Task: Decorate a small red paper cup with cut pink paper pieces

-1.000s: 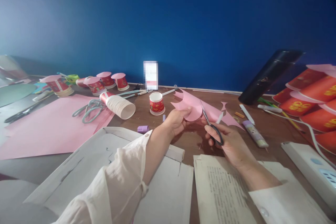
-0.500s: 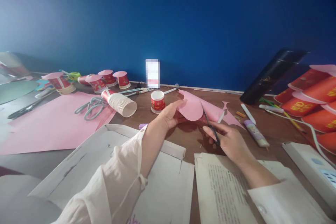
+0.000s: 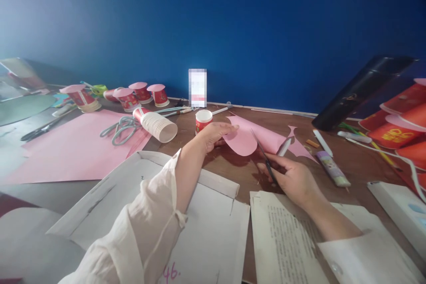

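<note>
My left hand [image 3: 218,135] is closed on the left edge of a sheet of pink paper [image 3: 244,140], thumb and fingers pinching it. The sheet has a rounded cut edge at its lower left. In my right hand [image 3: 293,177] are scissors [image 3: 268,166], their dark handle within the fingers. The scissor blades are at the paper, beside the rounded edge, and look somewhat apart. Just behind my left wrist stands a small red paper cup [image 3: 203,119], partly hidden by the hand.
Stacked paper cups [image 3: 159,126], a grey cord [image 3: 121,131] and pink sheets [image 3: 76,151] lie left. Several red cups with pink tops [image 3: 158,94] stand behind them. At right are a glue stick [image 3: 333,168], a black bottle [image 3: 362,93], orange-red cups [image 3: 399,133] and a power strip [image 3: 399,204].
The view has shifted a little, so most things sit slightly further right. My left hand has moved slightly left along the paper, and the scissor blades look wider apart.
</note>
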Motion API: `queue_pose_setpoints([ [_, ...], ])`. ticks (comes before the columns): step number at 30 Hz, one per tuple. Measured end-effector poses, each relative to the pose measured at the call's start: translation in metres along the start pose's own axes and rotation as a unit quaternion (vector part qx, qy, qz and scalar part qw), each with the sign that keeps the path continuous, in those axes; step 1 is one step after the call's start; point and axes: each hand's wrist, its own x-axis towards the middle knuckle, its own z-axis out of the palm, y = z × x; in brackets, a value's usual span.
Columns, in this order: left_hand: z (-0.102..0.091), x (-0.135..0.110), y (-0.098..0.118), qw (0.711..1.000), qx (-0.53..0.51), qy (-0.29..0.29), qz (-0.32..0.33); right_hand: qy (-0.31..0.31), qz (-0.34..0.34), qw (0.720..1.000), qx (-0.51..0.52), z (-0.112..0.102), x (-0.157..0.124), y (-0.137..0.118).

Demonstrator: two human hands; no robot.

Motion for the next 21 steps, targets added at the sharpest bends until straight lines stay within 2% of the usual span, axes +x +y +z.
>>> queue_pose_setpoints([
  [4,-0.003,-0.001,0.001,0.996,0.074,0.006,0.04,0.015,-0.023,0.999,-0.039,-0.002,0.0,0.001],
  [6,-0.001,-0.001,0.0,0.996,0.08,-0.009,0.047,0.024,-0.035,0.998,-0.055,-0.002,0.001,0.002],
  [11,-0.001,-0.004,0.001,0.998,-0.022,-0.051,0.003,0.068,-0.076,0.989,-0.111,-0.003,0.001,0.006],
  [13,-0.004,-0.005,0.004,0.995,-0.059,-0.082,0.006,0.085,-0.089,0.983,-0.136,-0.003,0.002,0.01],
  [16,-0.008,-0.007,0.007,0.984,-0.07,-0.166,0.001,0.1,-0.098,0.977,-0.163,-0.004,0.002,0.014],
  [17,-0.008,-0.007,0.007,0.983,-0.069,-0.171,0.0,0.102,-0.1,0.976,-0.167,-0.004,0.003,0.015],
  [18,-0.008,-0.007,0.006,0.985,-0.068,-0.158,-0.001,0.103,-0.102,0.975,-0.169,-0.004,0.003,0.015],
  [21,0.0,-0.004,0.0,0.997,-0.045,-0.07,-0.001,0.098,-0.106,0.976,-0.165,-0.003,0.003,0.013],
])
